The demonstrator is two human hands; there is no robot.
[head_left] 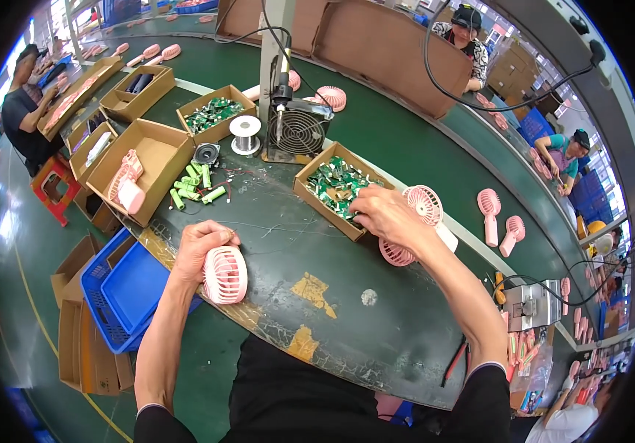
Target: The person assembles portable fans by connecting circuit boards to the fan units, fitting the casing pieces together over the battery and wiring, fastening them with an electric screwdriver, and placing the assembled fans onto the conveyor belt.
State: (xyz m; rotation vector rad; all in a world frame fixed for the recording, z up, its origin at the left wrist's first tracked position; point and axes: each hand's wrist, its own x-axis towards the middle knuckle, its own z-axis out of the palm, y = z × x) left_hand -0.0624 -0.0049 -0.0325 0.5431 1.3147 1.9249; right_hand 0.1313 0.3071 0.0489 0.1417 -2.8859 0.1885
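Observation:
My left hand (201,249) grips a pink handheld fan (225,276) by its handle end, its round slatted cage toward me above the bench's near edge. Over the right side of a cardboard box (310,193) is my right hand (385,212), with its fingers bent together among green circuit boards (337,179). What the fingertips hold, if anything, is hidden. Beside that wrist lie a pink fan cage (395,252) and another fan with a paler round grille (424,204), partly behind the forearm.
Left on the bench are green battery cells (187,184), a solder spool (245,136), and a box with pink fan parts (156,140). A soldering iron (280,103) hangs before a black fan unit (299,131). Blue baskets (114,295) stand at lower left. Co-workers sit along the conveyor.

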